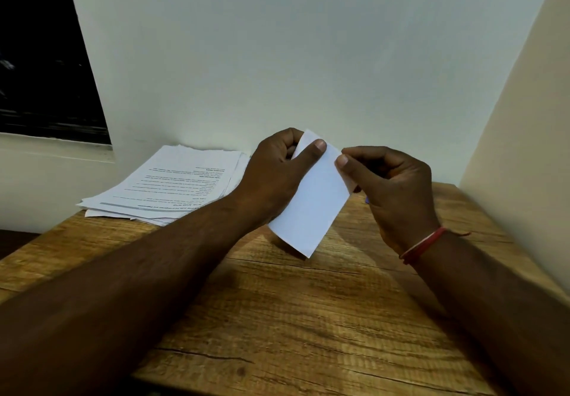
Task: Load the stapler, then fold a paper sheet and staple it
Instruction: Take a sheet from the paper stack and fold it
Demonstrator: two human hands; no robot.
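Folded paper (311, 198) above wooden table (277, 318), pale wall (277, 56)

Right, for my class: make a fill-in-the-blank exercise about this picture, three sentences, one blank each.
1. The left hand and right hand pinch a folded white ____.
2. The stack of printed sheets lies on the ____ side of the table.
3. A ____ thread circles the right wrist.
Missing words: paper; left; red.

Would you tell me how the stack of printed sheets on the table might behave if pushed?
The stack of printed sheets lies fanned, edges uneven, so it would probably shear and spread rather than slide as one. One corner reaches the table edge, so sheets might slip off.
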